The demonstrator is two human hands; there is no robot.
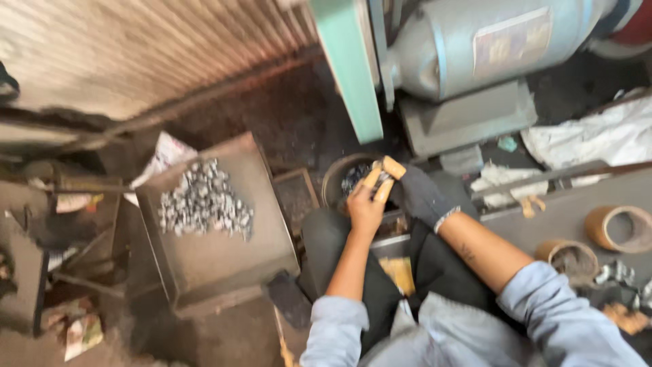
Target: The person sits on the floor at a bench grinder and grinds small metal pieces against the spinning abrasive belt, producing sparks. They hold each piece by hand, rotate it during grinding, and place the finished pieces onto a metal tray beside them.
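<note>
Your left hand pinches a small metal piece, steadied by your gloved right hand over a round tin.

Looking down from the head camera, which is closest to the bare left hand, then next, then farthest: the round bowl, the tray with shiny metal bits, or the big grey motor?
From the left hand:
1. Round bowl, right beside the hand, just above it in the picture.
2. Tray with the pile of metal bits, off to the left.
3. Big grey motor, at the top, up to the right.

Motor crowds bowl from behind; tray blocks left.
</note>
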